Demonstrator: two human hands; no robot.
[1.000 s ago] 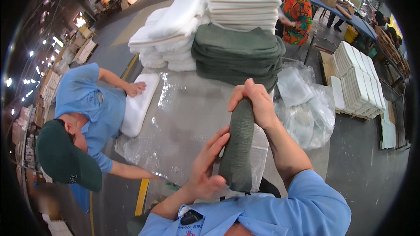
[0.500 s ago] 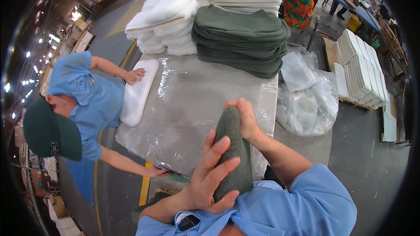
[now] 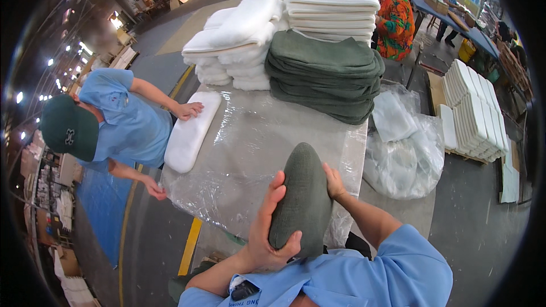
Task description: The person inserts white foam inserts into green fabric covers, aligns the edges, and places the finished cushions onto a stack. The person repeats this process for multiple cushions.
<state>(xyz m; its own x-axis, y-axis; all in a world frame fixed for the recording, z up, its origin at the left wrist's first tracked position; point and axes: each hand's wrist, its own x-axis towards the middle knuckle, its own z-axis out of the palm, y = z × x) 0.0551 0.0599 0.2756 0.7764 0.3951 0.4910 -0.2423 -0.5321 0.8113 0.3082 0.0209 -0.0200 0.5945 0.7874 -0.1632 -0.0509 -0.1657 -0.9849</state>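
Upright in front of my chest stands a dark green fabric-covered cushion (image 3: 303, 202), rounded at its top end. My left hand (image 3: 266, 230) grips its left side and lower front, the thumb across the face and the fingers along the edge. My right hand (image 3: 334, 183) holds the right edge near the upper part; some of its fingers are hidden behind the cushion. Beyond it is the table (image 3: 244, 142), covered in clear plastic film. A stack of green cloth covers (image 3: 324, 74) lies at its far side.
White foam pads (image 3: 233, 28) and another pad stack (image 3: 333, 11) stand at the back. At left a co-worker (image 3: 125, 113) rests a hand on a white pad (image 3: 193, 133). Clear plastic bags (image 3: 404, 159) lie right of the table; more white pads (image 3: 475, 108) sit beyond.
The cushion has turned so its broad face shows more, and both hands have shifted lower in view. The co-worker's near hand has moved away from the table's front corner. My view has tilted up.
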